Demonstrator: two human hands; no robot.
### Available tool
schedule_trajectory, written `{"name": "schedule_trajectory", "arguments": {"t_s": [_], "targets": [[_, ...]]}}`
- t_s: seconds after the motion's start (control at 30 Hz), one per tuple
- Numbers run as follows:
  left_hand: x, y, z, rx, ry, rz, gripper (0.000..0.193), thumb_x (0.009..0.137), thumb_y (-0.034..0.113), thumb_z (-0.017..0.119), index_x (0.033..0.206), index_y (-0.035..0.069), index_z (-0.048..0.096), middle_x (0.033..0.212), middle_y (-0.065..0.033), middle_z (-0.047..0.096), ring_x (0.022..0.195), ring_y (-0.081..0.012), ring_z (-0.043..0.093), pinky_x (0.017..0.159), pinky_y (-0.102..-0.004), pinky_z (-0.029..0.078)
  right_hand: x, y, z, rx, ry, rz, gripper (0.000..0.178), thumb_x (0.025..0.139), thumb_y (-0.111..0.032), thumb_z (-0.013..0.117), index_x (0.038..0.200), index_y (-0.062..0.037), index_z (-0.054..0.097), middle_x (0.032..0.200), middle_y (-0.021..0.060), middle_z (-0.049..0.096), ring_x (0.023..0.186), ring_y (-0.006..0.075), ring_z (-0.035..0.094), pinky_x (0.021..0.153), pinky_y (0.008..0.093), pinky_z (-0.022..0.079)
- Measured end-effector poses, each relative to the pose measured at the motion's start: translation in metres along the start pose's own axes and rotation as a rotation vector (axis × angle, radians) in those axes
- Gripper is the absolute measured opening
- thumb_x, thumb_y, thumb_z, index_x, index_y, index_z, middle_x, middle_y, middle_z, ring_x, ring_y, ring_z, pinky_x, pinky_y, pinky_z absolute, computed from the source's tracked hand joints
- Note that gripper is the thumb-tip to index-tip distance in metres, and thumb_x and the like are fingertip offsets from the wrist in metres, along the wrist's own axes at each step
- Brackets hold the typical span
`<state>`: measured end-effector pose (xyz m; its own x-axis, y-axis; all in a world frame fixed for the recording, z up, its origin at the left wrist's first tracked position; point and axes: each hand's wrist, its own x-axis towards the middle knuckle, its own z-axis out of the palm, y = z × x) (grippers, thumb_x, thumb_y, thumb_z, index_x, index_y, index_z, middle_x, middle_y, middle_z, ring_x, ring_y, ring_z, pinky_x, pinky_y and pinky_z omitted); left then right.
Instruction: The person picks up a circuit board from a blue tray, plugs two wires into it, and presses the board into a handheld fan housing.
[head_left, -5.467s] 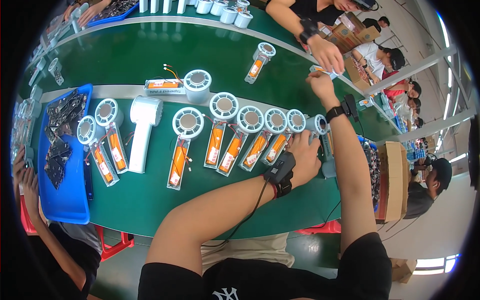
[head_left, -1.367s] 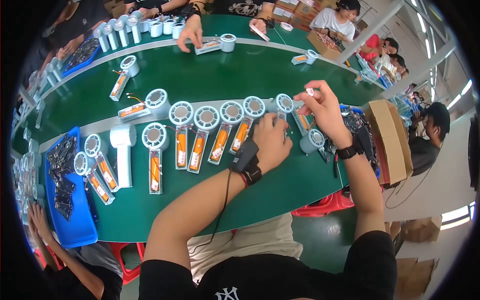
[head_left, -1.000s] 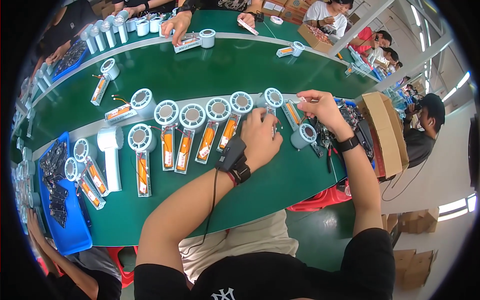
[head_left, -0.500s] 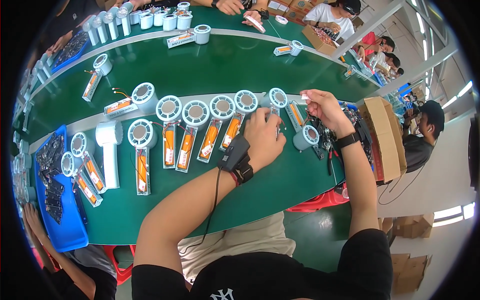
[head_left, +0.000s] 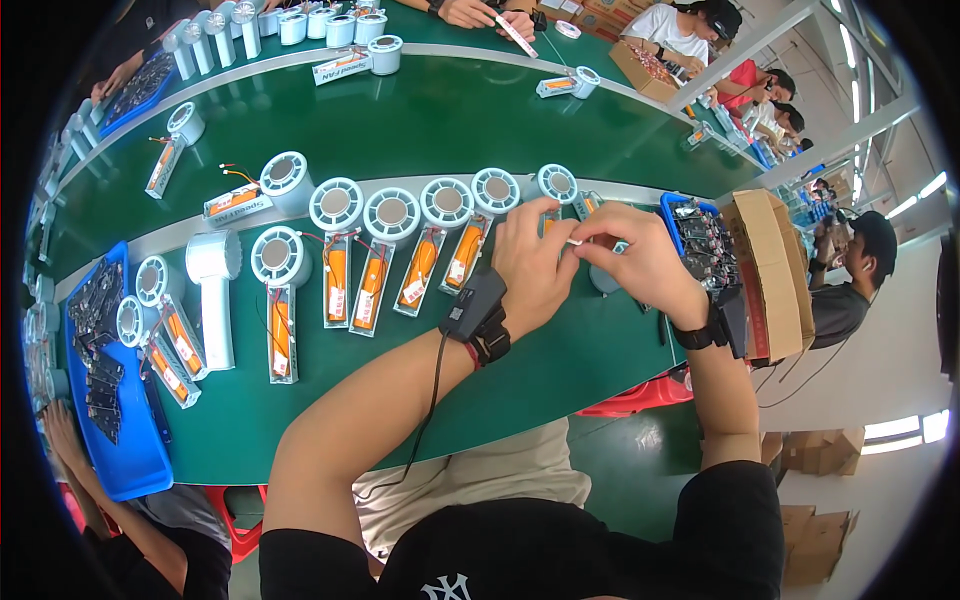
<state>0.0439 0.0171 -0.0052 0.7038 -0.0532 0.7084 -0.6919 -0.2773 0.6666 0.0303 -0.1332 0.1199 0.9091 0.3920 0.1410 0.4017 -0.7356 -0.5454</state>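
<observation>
My left hand (head_left: 535, 262) has its fingers curled around the handle of a pale blue handheld fan (head_left: 557, 184), which they mostly hide. My right hand (head_left: 645, 262) pinches a small white sticker (head_left: 575, 241) between thumb and fingertips, close beside the left fingertips. To the left stands a row of similar fans, among them one with a round grey centre (head_left: 392, 214). Their open handles show orange batteries (head_left: 371, 287) bearing white stickers. Partly behind my right hand are another fan (head_left: 606, 278) and another fan handle (head_left: 587, 204).
Blue trays of black circuit boards stand at left (head_left: 150, 455) and right (head_left: 668, 215). A cardboard box (head_left: 768, 265) sits beside the right tray. Beyond the near ledge, a green belt (head_left: 450, 120) carries several fans. Co-workers' hands (head_left: 470, 12) are across it; another person's arm (head_left: 120, 520) is at lower left.
My right hand has moved left and down, bringing the sticker to my left fingertips. My left hand stays nearly in place at the fan. Fans on the belt have shifted left.
</observation>
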Motion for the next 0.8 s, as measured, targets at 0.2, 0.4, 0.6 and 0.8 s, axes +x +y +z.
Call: {"name": "schedule_trajectory", "arguments": {"t_s": [0.2,0.4,0.6,0.8], "targets": [[0.001,-0.002,0.001,-0.022,0.032,0.025,0.021,0.085,0.01,0.073,0.107,0.009,0.071,0.122,-0.0136,0.059,0.11,-0.0339,0.058,0.088,-0.0462,0.043,-0.004,0.003,-0.001,-0.055,0.066,-0.076,0.016,0.083,0.001,0.08,0.096,-0.0002,0.071,0.091,0.0089,0.069,0.077,0.0175,0.068,0.068,0.0282,0.054],[0.002,0.002,-0.001,-0.018,0.011,0.05,0.016,0.086,0.012,0.073,0.102,0.011,0.075,0.114,-0.0087,0.063,0.106,-0.0297,0.059,0.084,-0.0438,0.043,-0.011,0.009,-0.002,-0.323,0.16,-0.326,0.016,0.082,0.002,0.08,0.094,-0.0004,0.07,0.094,0.0094,0.07,0.077,0.0194,0.068,0.068,0.0294,0.055],[0.001,0.003,-0.002,-0.034,-0.033,0.006,0.016,0.088,0.012,0.071,0.103,0.011,0.075,0.109,-0.0072,0.063,0.104,-0.0279,0.059,0.084,-0.0419,0.044,-0.011,0.019,0.008,-0.096,0.225,-0.302,0.016,0.083,0.003,0.079,0.096,0.0,0.069,0.096,0.0084,0.07,0.08,0.0184,0.068,0.069,0.0307,0.056],[-0.002,-0.003,-0.002,-0.119,-0.112,-0.052,0.016,0.089,0.008,0.067,0.104,0.006,0.073,0.111,-0.0098,0.062,0.104,-0.0302,0.059,0.087,-0.0421,0.049,0.01,0.049,-0.007,0.389,0.358,0.009,0.015,0.087,0.004,0.074,0.101,0.0017,0.07,0.102,0.0077,0.071,0.084,0.0151,0.069,0.074,0.0278,0.055]]}}
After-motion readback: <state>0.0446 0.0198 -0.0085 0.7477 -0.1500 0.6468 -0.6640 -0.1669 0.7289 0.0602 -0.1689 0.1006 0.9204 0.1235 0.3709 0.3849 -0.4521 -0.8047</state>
